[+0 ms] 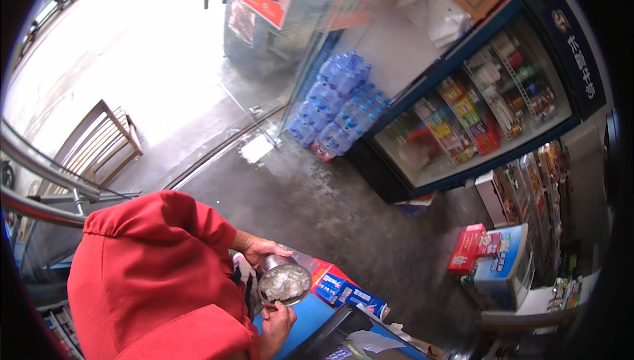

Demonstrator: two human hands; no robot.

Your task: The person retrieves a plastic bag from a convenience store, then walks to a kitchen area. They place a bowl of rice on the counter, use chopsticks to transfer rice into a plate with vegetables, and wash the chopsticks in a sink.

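A round metal container (285,283) is tilted so that its open mouth shows a whitish, glistening, crumpled mass; what the mass is, I cannot tell. My left hand (260,249) holds the container's far side, its thumb along the metal. Curled at the opposite edge of the rim is my right hand (278,321), its fingertips gripping it. Both arms come out of red sleeves (208,221). Just beyond the container lie blue and red printed cartons (346,293), and below it is a blue surface (307,320).
A black-edged bin or case (324,335) with papers stands beside my right hand. Shrink-wrapped water bottles (337,105) are stacked by a glass-door drinks fridge (470,107). A small freezer (502,266) bears red boxes. A wooden bench (106,147) stands outside the doorway.
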